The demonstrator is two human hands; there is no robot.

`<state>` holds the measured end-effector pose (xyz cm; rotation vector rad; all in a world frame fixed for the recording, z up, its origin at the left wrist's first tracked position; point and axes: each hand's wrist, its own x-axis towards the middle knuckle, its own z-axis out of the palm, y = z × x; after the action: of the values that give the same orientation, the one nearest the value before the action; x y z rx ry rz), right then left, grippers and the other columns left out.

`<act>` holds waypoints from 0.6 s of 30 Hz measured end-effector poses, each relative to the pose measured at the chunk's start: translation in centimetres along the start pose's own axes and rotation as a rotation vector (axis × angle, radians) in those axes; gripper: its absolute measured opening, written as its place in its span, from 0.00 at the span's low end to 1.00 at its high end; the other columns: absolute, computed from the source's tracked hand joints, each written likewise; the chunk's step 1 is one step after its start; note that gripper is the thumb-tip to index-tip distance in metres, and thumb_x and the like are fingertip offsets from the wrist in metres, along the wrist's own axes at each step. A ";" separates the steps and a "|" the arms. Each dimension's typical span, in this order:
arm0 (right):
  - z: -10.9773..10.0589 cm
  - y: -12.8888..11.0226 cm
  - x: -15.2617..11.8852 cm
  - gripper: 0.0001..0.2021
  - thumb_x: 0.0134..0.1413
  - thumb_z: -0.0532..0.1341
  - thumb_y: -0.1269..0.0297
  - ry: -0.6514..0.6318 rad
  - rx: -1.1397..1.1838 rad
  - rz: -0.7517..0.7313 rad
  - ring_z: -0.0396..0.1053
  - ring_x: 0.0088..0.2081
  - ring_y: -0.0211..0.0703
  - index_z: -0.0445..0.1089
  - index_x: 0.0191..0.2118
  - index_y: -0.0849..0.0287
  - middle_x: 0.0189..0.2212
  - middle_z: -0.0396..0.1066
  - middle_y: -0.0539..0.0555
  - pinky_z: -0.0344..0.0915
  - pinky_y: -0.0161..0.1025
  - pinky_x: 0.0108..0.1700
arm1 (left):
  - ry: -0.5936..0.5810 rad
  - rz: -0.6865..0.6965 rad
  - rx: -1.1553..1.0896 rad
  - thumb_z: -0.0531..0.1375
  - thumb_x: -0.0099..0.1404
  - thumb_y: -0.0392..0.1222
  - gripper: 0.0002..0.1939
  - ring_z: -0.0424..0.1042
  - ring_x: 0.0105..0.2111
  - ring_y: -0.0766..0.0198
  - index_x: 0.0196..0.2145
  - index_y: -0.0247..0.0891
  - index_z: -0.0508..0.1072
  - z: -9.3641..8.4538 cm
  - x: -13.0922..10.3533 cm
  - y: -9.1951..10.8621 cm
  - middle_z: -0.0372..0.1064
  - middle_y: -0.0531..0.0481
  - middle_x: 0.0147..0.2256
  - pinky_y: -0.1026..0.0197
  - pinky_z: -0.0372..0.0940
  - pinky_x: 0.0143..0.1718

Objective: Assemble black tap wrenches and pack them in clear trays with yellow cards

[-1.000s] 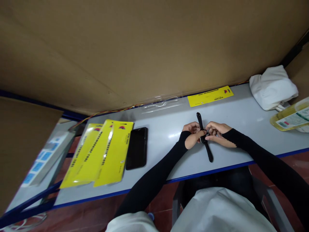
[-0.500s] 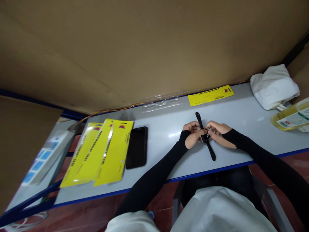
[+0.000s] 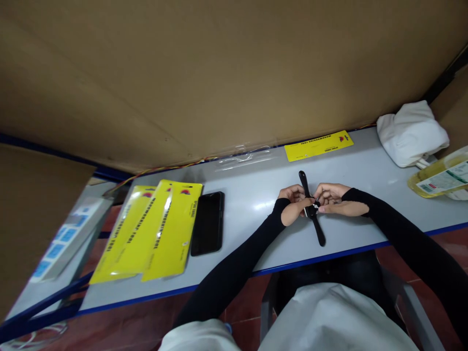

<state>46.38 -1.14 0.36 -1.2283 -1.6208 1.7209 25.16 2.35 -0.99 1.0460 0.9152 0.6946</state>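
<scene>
A black spokeshave with two long handles is held slantwise above the bench, one handle toward the wall and the other toward the front edge. Around its middle my left hand is closed, the thumb pressing on the body. From the other side my right hand reaches in, thumb and fingertips bent together at small shiny metal parts in the tool's centre. Exactly which part those fingertips pinch is too small to make out.
Yellow blister packs overlap at the left, beside a black phone. A yellow card and clear plastic shell lie along the wall. At the right are white cloth and a bottle of yellow liquid.
My right hand has shifted slightly to the right and its fingers have opened out a little at the tool's centre. The spokeshave has turned slightly; my left hand keeps its hold.
</scene>
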 end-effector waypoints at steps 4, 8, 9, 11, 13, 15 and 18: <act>0.0 0.0 0.0 0.23 0.55 0.70 0.45 0.029 0.010 0.012 0.67 0.31 0.35 0.68 0.45 0.59 0.32 0.74 0.50 0.60 0.36 0.35 | -0.004 0.000 -0.006 0.76 0.46 0.43 0.18 0.68 0.16 0.68 0.26 0.36 0.71 0.2 -0.1 -0.1 0.70 0.54 0.20 0.67 0.63 0.13; 0.0 -0.1 0.1 0.25 0.51 0.73 0.46 0.026 0.007 0.015 0.65 0.29 0.34 0.67 0.44 0.59 0.31 0.73 0.48 0.57 0.35 0.33 | -0.011 -0.011 0.005 0.76 0.46 0.42 0.18 0.68 0.15 0.69 0.26 0.36 0.71 0.4 -0.2 0.0 0.70 0.54 0.20 0.67 0.64 0.14; 0.1 -0.2 0.1 0.26 0.50 0.73 0.46 0.033 0.002 0.019 0.64 0.28 0.33 0.67 0.44 0.59 0.30 0.72 0.48 0.56 0.34 0.32 | -0.011 -0.013 0.003 0.76 0.46 0.42 0.18 0.68 0.15 0.68 0.26 0.36 0.70 0.4 -0.2 0.0 0.70 0.55 0.20 0.66 0.64 0.14; 0.5 -0.4 0.2 0.25 0.49 0.73 0.46 0.070 -0.042 0.019 0.61 0.26 0.33 0.67 0.43 0.59 0.29 0.72 0.48 0.54 0.34 0.30 | -0.007 -0.018 -0.002 0.76 0.46 0.42 0.19 0.68 0.15 0.68 0.26 0.36 0.70 0.4 -0.2 0.2 0.70 0.55 0.20 0.66 0.64 0.14; 0.9 -0.6 0.3 0.24 0.52 0.72 0.45 0.123 -0.132 -0.001 0.59 0.26 0.33 0.68 0.42 0.58 0.28 0.71 0.47 0.53 0.34 0.29 | -0.001 -0.018 -0.009 0.76 0.45 0.43 0.19 0.68 0.15 0.67 0.26 0.36 0.70 0.3 -0.2 0.3 0.70 0.55 0.20 0.66 0.64 0.13; 1.4 -0.8 0.3 0.21 0.56 0.69 0.46 0.172 -0.244 -0.038 0.59 0.25 0.34 0.67 0.41 0.57 0.27 0.70 0.47 0.53 0.34 0.28 | 0.007 -0.017 -0.013 0.76 0.44 0.43 0.19 0.68 0.14 0.67 0.25 0.36 0.71 0.1 -0.1 0.5 0.69 0.55 0.19 0.66 0.64 0.13; 2.0 -0.7 0.5 0.15 0.63 0.65 0.49 0.234 -0.435 -0.124 0.60 0.25 0.35 0.67 0.42 0.56 0.27 0.68 0.46 0.56 0.34 0.29 | 0.016 -0.014 -0.016 0.77 0.44 0.43 0.20 0.68 0.14 0.67 0.26 0.36 0.71 -0.2 0.1 0.6 0.69 0.55 0.19 0.66 0.65 0.14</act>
<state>44.33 -1.70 0.67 -1.4255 -1.9360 1.1326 25.03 2.75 -0.49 1.0203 0.9288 0.6981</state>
